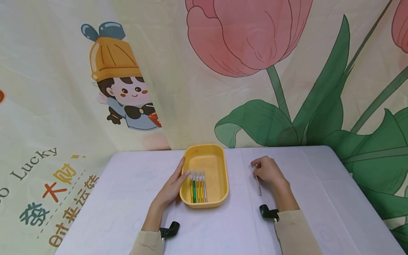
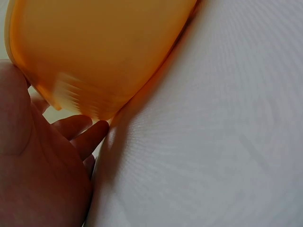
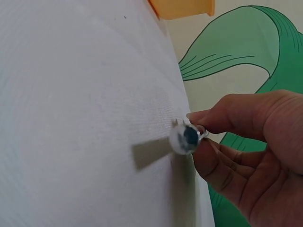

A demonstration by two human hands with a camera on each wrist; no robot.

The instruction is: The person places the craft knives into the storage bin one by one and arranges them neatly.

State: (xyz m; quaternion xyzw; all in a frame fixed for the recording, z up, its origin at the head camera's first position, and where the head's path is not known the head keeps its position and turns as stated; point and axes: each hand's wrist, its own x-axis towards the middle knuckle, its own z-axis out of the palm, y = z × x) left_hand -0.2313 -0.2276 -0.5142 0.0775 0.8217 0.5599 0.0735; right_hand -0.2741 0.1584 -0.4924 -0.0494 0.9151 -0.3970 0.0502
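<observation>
A yellow plastic tray point(image 1: 217, 184) with rounded corners lies on the white cloth. My left hand point(image 1: 171, 187) holds its left side, thumb at the rim and the other fingers along the outer wall. In the left wrist view, fingertips touch the wall of the tray point(image 2: 104, 47) low down, close to the cloth. Several slim pens point(image 1: 198, 187) with clear tops lie side by side in the tray's lower left, one green, most yellow, one silvery. To the tray's right, my right hand point(image 1: 268, 170) pinches a slim silvery pen point(image 1: 259, 187) by its far end; its round near end point(image 3: 184, 139) faces the right wrist camera.
The white-covered table point(image 1: 127, 198) ends at its back edge against a printed wall cloth point(image 1: 178, 71) with a tulip and a cartoon figure. A black wrist camera point(image 1: 267, 212) sits by the right sleeve, another point(image 1: 170, 230) by the left.
</observation>
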